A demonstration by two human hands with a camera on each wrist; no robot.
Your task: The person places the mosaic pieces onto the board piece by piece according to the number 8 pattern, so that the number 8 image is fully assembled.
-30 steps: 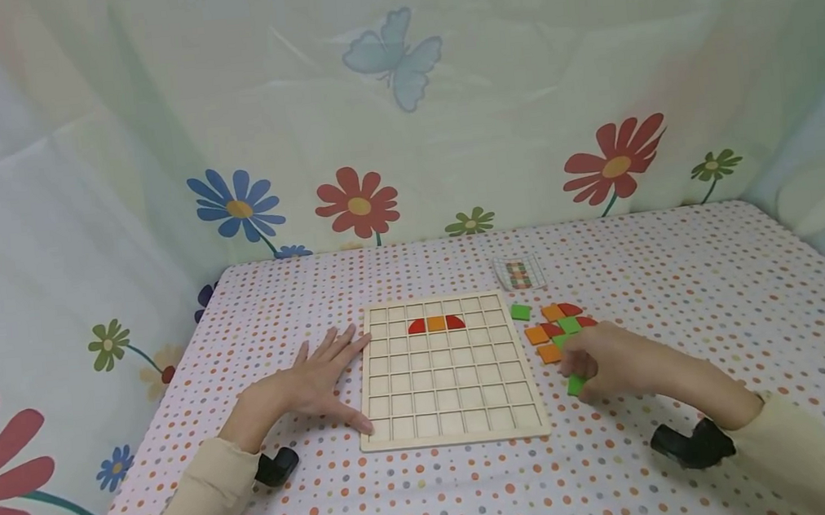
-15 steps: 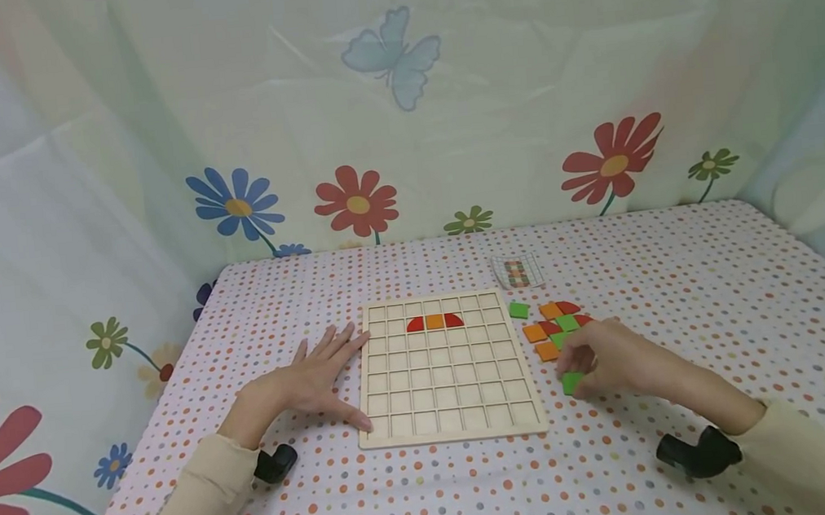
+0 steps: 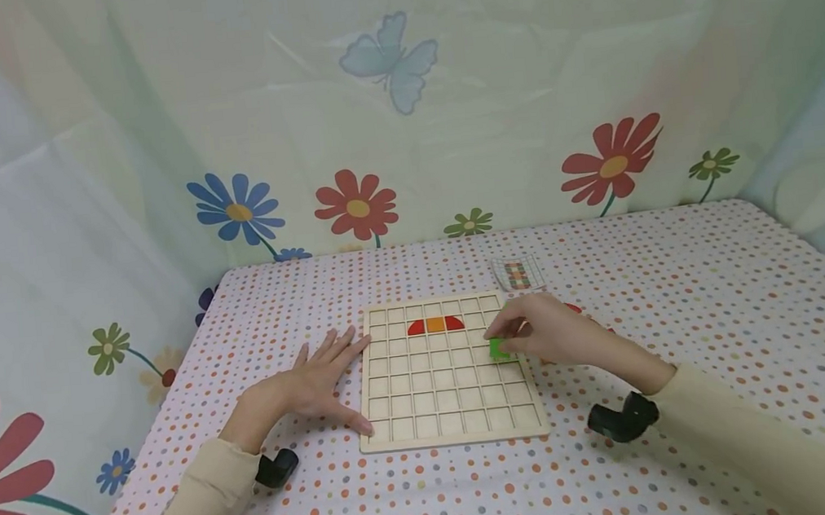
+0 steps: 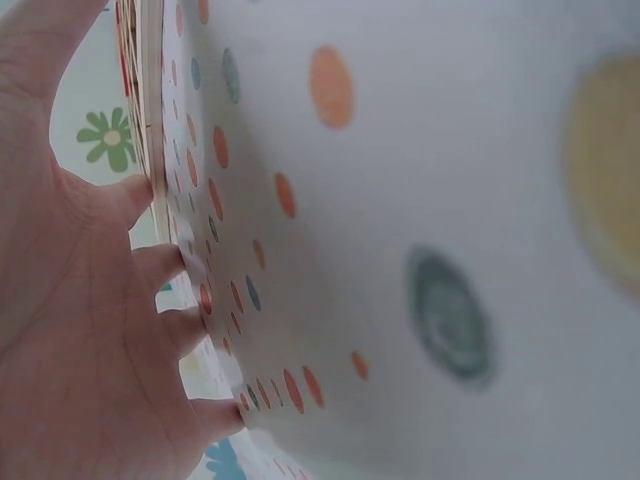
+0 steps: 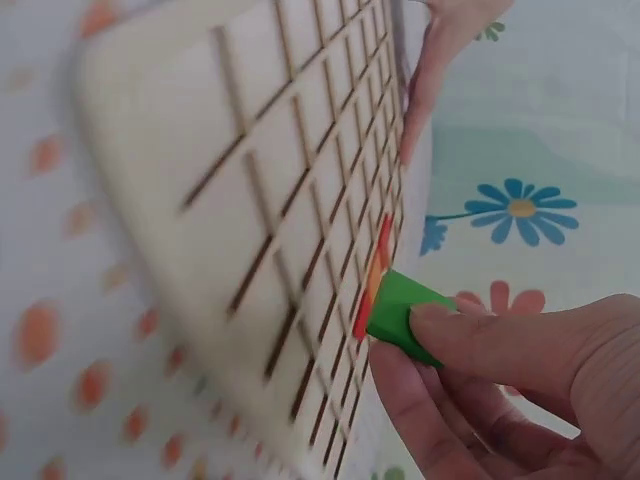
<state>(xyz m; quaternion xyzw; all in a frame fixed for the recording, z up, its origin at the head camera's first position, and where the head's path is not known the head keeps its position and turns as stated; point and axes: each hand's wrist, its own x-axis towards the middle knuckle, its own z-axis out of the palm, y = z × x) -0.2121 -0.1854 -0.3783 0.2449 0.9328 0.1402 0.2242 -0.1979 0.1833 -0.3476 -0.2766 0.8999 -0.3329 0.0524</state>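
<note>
In the head view, a green tile (image 3: pixel 498 351) is pinched by the right hand (image 3: pixel 547 329) over the right side of the board (image 3: pixel 423 382); the left hand (image 3: pixel 313 387) is spread at the left edge, and an orange tile (image 3: pixel 436 325) is set between red tiles (image 3: pixel 416 327) in a far row. By the left wrist view, palm-side contact with cloth (image 3: pixel 419 506) and board is shown. By the right wrist view, the tile's near-whole face is revealed. The dotted cloth is backed by a flowered curtain (image 3: pixel 518 117).

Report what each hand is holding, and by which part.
Right hand: a green tile, pinched with the thumb at its palm-side end; the other fingers' exact contact is unclear. Left hand: nothing, only touching the board's left edge.
</note>
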